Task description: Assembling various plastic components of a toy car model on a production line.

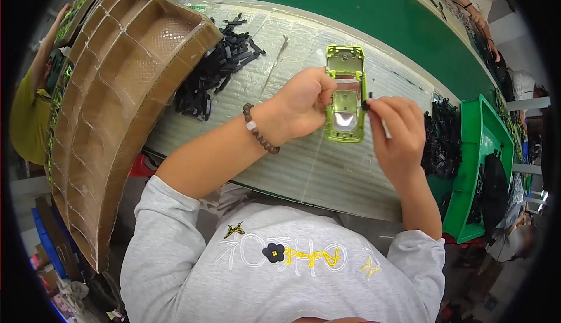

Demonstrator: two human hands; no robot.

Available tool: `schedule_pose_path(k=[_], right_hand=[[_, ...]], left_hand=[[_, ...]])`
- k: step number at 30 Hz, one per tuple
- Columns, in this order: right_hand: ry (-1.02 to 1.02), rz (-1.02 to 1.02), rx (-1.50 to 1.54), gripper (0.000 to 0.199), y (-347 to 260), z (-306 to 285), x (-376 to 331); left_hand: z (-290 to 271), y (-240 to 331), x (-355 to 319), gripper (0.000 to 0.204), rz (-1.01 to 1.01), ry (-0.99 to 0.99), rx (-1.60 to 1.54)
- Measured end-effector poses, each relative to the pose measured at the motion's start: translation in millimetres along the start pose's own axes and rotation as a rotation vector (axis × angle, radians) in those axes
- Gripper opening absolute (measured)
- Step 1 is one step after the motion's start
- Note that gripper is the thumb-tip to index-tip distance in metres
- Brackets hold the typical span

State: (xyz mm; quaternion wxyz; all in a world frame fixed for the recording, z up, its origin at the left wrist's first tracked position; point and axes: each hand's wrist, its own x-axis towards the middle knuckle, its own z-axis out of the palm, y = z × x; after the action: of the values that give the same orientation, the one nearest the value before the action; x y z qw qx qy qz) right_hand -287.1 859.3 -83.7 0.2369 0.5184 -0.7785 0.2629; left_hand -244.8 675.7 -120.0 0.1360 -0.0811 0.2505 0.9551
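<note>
A lime-green toy car body shell (346, 63), with clear window pieces inside it, is held over the table with its hollow underside facing me. My left hand (307, 102) is closed on the shell's left edge, thumb and fingers pinching it. Close to the right edge of the shell, my right hand (400, 130) pinches a small black plastic part (367, 104) between thumb and fingertips. Whether that part touches the shell I cannot tell. A pile of black plastic parts (216, 69) lies on the table left of my left hand.
The work table (280, 165) has a padded sheet over it. On the left stands a cardboard tray (140, 77) divided into compartments. More black parts (442, 133) lie at the right, beside a green plastic bin (467, 194). A green conveyor belt (327, 2) runs behind. Other people's arms show at both sides.
</note>
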Motion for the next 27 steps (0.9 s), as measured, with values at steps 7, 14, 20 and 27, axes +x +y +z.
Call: schedule_pose_path(k=[7,14,20,27], right_hand=[[0.205,0.186,0.277,0.022,15,-6,-8],[0.034,-0.075,0.004,0.03,5,-2,-11],[0.149,-0.111,-0.156,0.027,-2,4,-17],[0.232,-0.179,-0.247,0.027,-5,10,-14]], left_hand=[[9,0,-1,0.05,0.0,-0.158,0.072],[21,-8,-10,0.061,0.148,-0.302,0.344],[30,-24,-20,0.065,0.202,-0.237,0.4],[37,-34,-19,0.058,0.304,-0.12,0.398]])
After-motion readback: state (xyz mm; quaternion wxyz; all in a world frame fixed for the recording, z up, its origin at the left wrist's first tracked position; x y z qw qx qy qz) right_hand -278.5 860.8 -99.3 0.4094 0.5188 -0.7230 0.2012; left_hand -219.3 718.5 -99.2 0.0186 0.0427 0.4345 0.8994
